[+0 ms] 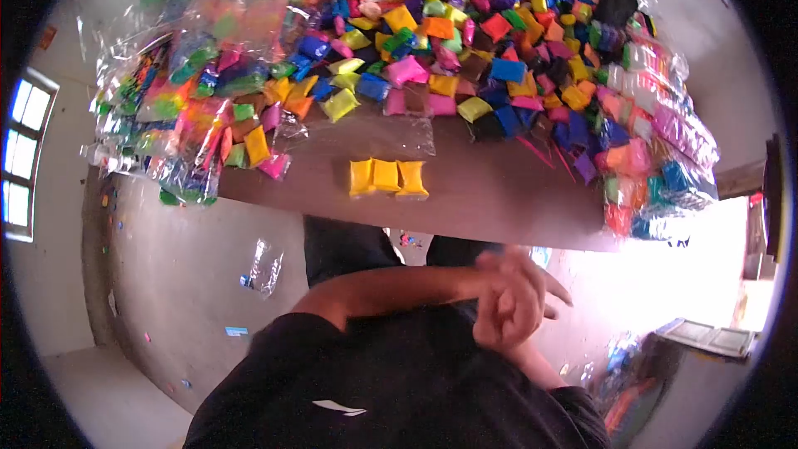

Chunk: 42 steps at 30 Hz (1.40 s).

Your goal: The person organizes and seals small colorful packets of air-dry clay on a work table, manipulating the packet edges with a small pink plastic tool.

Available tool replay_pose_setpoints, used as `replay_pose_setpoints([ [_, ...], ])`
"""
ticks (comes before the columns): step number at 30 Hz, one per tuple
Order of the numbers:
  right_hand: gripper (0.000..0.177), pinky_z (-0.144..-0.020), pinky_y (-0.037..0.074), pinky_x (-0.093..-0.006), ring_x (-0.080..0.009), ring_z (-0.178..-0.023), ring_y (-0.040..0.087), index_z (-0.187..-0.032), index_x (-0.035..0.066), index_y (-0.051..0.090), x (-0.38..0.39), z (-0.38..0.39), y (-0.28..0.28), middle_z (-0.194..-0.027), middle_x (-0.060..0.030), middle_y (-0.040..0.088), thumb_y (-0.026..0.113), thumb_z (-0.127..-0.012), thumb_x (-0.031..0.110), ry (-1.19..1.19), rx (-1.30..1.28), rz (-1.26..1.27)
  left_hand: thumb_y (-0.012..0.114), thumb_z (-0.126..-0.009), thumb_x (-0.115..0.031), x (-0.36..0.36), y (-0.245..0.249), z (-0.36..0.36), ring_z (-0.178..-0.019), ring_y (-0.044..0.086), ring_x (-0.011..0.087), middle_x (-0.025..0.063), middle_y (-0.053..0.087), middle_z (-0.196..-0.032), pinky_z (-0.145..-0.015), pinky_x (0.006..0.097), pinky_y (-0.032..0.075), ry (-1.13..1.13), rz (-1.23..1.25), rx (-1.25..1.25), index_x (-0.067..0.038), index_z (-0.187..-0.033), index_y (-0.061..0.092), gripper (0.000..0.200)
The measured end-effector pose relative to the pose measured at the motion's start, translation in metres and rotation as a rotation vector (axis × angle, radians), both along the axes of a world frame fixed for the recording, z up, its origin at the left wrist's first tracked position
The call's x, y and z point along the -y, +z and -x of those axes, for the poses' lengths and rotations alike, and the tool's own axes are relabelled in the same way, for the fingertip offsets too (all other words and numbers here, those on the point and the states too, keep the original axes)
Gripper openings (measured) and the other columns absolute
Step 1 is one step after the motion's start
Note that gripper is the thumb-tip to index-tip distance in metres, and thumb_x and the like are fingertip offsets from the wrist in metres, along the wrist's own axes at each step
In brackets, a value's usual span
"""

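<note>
Three yellow packets (388, 176) lie side by side, touching, on the bare brown front strip of the counter (482, 195). No hand is on them. Both hands are below the yellow packets and a little to their right, off the counter's edge and in front of the person's black shirt (374, 391).

The left hand (519, 278) comes in across the body, with its fingers stretched out loosely and spread, and it grips nothing. The right hand (503, 320) rises from below and presses against the left. It is blurred and partly covered, so I cannot tell how far its fingers are closed or whether anything sits inside them.

Just beyond the yellow packets lies a flat clear plastic sheet (391, 131). Behind that is a thick pile of small packets (465, 41) in many colours, which fills the rest of the counter. Left of the yellow packets, clear plastic bags (183, 116) stuffed with packets hang over the counter's end, and more filled bags (665, 145) crowd its right end.

Below and left of the yellow packets is the grey floor (166, 283), with a scrap of plastic (264, 266) on it. A window (21, 158) is far to the left.
</note>
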State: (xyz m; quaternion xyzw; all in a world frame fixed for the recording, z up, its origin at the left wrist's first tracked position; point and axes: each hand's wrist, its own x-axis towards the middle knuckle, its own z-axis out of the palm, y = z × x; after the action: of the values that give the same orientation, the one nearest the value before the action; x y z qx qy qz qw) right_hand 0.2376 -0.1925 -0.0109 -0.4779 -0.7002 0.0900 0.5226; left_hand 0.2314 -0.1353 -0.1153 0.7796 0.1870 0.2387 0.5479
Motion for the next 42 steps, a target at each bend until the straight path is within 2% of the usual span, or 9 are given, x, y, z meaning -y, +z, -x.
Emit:
replay_pose_setpoints([
  [2, 0.012, -0.065, 0.055, -0.0333, -0.0271, -0.07, 0.07, -0.095, -0.003, 0.067, -0.007, 0.011, 0.008, -0.086, -0.0163, 0.074, 0.066, -0.087, 0.005, 0.236, -0.233, -0.103, 0.069, -0.091, -0.047, -0.006, 0.018, -0.03, -0.098, 0.066, 0.0155, 0.0098, 0.072, -0.108, -0.087, 0.0325, 0.051, -0.401, 0.504, 0.185, -0.004, -0.114, 0.067, 0.048],
  [4, 0.009, -0.067, 0.055, -0.0311, -0.0252, -0.073, 0.071, -0.089, -0.004, 0.068, -0.016, 0.01, 0.0, -0.087, -0.0172, 0.074, 0.069, -0.085, 0.004, 0.139, -0.217, -0.317, 0.07, -0.091, -0.036, -0.03, 0.033, -0.004, -0.083, 0.068, 0.0188, 0.0103, 0.073, -0.09, -0.073, 0.0385, 0.052, -0.351, 0.294, -0.085, -0.005, -0.108, 0.07, 0.035],
  [6, 0.014, -0.076, 0.056, -0.0349, -0.0287, -0.082, 0.071, -0.097, -0.005, 0.068, -0.019, -0.013, -0.005, -0.093, -0.0194, 0.072, 0.067, -0.085, 0.002, -0.1, -0.175, -0.053, 0.064, -0.096, -0.038, -0.055, 0.031, 0.034, -0.096, 0.065, 0.0221, 0.0124, 0.07, -0.109, -0.088, 0.0367, 0.052, -0.097, -0.432, -0.175, -0.007, -0.111, 0.067, 0.035],
  [8, 0.017, -0.08, 0.056, -0.0368, -0.0305, -0.087, 0.071, -0.101, -0.005, 0.069, -0.034, -0.036, -0.012, -0.096, -0.0205, 0.071, 0.066, -0.085, 0.002, -0.208, -0.161, 0.084, 0.065, -0.095, -0.024, -0.085, 0.052, 0.079, -0.1, 0.066, 0.0284, 0.0166, 0.068, -0.111, -0.09, 0.0398, 0.052, 0.418, 0.245, 0.239, -0.006, -0.107, 0.066, 0.022],
  [9, 0.019, -0.084, 0.055, -0.0396, -0.0337, -0.093, 0.069, -0.103, -0.003, 0.069, -0.048, -0.046, -0.02, -0.1, -0.0196, 0.07, 0.066, -0.086, 0.002, -0.25, 0.014, 0.06, 0.068, -0.092, -0.016, -0.109, 0.085, 0.108, -0.107, 0.065, 0.0323, 0.0191, 0.066, -0.116, -0.093, 0.0434, 0.052, 0.729, -0.361, 0.003, -0.007, -0.105, 0.066, 0.017],
  [14, 0.022, -0.091, 0.053, -0.0448, -0.037, -0.104, 0.065, -0.105, 0.001, 0.07, -0.072, -0.082, -0.095, -0.108, -0.0168, 0.068, 0.065, -0.083, 0.0, -0.267, 0.065, 0.203, 0.071, -0.088, -0.025, -0.281, 0.11, 0.225, -0.09, 0.069, 0.0368, 0.0163, 0.071, -0.095, -0.078, 0.0483, 0.054, 1.446, -0.714, -0.274, -0.003, -0.095, 0.066, 0.024],
  [26, 0.013, -0.078, 0.053, -0.0408, -0.0336, -0.089, 0.066, -0.085, 0.003, 0.068, -0.079, -0.072, -0.096, -0.093, -0.0128, 0.07, 0.062, -0.077, -0.005, -0.273, 0.253, 0.132, 0.077, -0.074, -0.059, -0.36, 0.079, 0.229, -0.101, 0.07, 0.0356, 0.0199, 0.073, -0.109, -0.088, 0.0485, 0.055, 1.301, -0.109, -0.813, -0.003, -0.101, 0.075, 0.063],
  [36, 0.02, -0.074, 0.051, -0.0422, -0.0323, -0.085, 0.064, -0.089, 0.007, 0.069, -0.08, -0.071, -0.096, -0.092, -0.0093, 0.069, 0.063, -0.073, -0.002, -0.265, 0.198, 0.103, 0.079, -0.077, -0.044, -0.364, 0.087, 0.226, -0.084, 0.071, 0.0376, 0.0219, 0.072, -0.083, -0.075, 0.0474, 0.054, 1.263, -0.422, -0.388, -0.001, -0.091, 0.075, 0.045],
  [42, 0.011, -0.077, 0.052, -0.0409, -0.032, -0.087, 0.065, -0.083, 0.004, 0.067, -0.08, -0.063, -0.083, -0.093, -0.0099, 0.069, 0.064, -0.075, -0.003, -0.269, 0.2, 0.104, 0.071, -0.086, -0.043, -0.384, 0.1, 0.302, -0.087, 0.071, 0.0379, 0.0203, 0.073, -0.099, -0.077, 0.0488, 0.055, 1.177, -0.561, -1.029, -0.003, -0.099, 0.074, 0.042],
])
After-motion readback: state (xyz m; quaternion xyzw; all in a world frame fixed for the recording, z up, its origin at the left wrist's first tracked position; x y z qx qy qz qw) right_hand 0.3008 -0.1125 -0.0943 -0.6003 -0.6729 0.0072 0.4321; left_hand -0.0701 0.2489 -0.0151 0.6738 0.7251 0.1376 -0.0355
